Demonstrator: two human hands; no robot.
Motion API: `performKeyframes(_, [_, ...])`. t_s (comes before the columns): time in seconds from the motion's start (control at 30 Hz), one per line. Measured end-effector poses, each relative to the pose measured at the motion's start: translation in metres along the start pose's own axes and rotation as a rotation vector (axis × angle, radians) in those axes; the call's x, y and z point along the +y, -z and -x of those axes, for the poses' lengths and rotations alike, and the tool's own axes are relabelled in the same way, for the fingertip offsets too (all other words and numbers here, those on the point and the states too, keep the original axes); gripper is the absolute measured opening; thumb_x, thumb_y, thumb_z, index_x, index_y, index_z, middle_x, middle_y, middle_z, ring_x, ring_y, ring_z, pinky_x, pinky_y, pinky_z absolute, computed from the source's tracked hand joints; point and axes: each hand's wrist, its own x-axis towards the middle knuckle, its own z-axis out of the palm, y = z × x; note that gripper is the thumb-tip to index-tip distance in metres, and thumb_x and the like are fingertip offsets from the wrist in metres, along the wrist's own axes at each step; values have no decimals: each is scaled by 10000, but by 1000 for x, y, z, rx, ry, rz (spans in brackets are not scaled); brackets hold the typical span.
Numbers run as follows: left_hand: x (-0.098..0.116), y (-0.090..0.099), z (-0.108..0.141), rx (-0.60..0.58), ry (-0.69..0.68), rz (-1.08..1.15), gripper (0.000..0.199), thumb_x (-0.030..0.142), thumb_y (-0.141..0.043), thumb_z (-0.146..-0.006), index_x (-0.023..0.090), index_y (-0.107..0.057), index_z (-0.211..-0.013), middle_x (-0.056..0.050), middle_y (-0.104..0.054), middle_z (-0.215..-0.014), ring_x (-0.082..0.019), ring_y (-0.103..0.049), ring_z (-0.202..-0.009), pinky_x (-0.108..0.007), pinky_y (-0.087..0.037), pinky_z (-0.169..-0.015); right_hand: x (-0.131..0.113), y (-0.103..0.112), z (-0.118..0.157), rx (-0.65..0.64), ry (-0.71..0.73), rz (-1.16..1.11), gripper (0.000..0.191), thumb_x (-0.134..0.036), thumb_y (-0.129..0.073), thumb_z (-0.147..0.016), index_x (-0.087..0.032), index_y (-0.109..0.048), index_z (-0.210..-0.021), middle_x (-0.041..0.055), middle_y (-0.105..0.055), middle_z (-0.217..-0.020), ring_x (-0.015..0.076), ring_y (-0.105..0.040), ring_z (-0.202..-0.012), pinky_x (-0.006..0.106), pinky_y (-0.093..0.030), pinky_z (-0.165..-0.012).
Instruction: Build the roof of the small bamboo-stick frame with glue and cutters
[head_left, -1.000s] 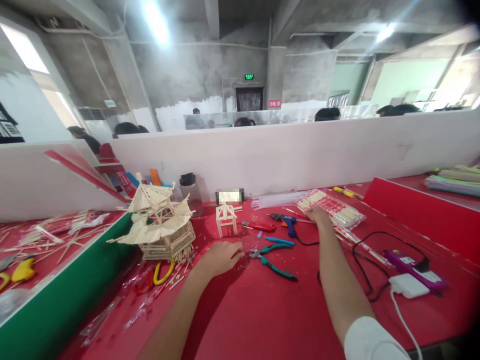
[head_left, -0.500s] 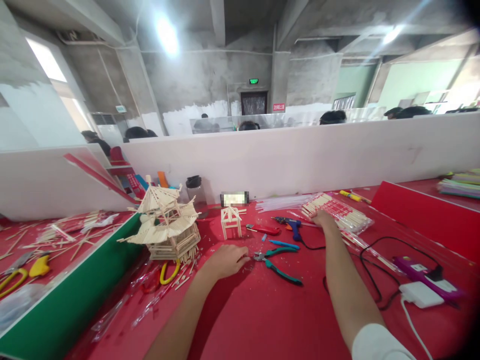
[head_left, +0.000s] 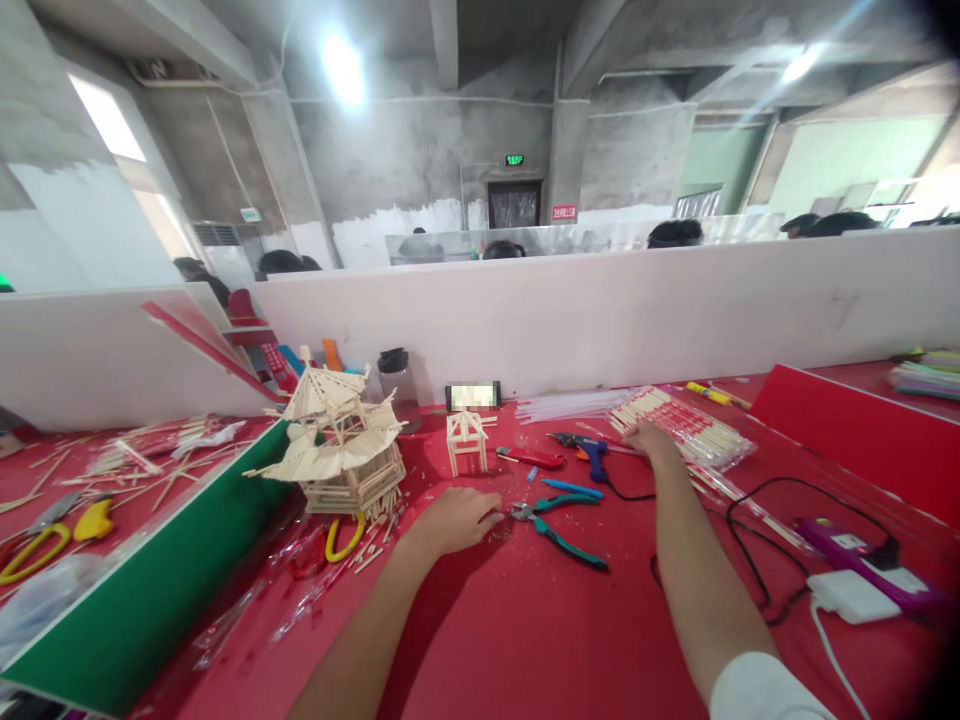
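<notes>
Stick pagoda [head_left: 349,455]: left of the pliers [head_left: 538,522], walls and tiered roofs up.
Small stick frame [head_left: 466,438]: beyond and left of the pliers; posts and spars standing, roof uncovered, seemingly part-built.
Your left hand [head_left: 463,518]: beside the pliers' tips, fingers half-curled; hold unclear.
Your right hand [head_left: 649,438]: at the packed sticks [head_left: 690,428], beyond and right of the pliers; grip hidden.
Change: your view swings slightly left; both hands keep their places.
</notes>
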Motion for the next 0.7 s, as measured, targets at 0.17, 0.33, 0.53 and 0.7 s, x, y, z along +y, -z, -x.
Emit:
performKeyframes(0.17, [-2,-1,0,16,-24,-21,323,417,-385,-997,249,-660,-1017,-90,-736,-973,-262,-692,-905,-325,-471,-726,-2,-1,-6,-38,-44,33,251,-359,-746,-758,-175,-770,-927,151,-736,-891,287,-691,-891,345,-497,-752])
performKeyframes(0.33, [-4,-2,0,24,-30,-34,310,409,-386,-997,245,-650,-1013,-87,-738,-960,-264,-695,-891,-324,-468,-708,0,-1,-6,-38,-63,41,202,-311,-715,-777,-184,-768,-924,151,-737,-944,280,-692,-921,332,-493,-757])
performKeyframes(0.53, [-2,-3,0,10,-40,-27,301,411,-388,-998,254,-644,-1024,-79,-737,-978,-257,-691,-910,-319,-471,-718,1,-2,-6,-63,-60,25,133,-235,-665,-794,-202,-782,-846,121,-750,-977,257,-705,-913,308,-493,-758])
performKeyframes(0.7, [-1,-2,-1,5,-31,-30,312,409,-389,-997,249,-653,-1040,-81,-739,-985,-250,-692,-917,-316,-476,-731,2,-5,-7,20,-31,43,162,-195,-643,-783,-181,-791,-846,142,-751,-903,264,-708,-891,314,-494,-768])
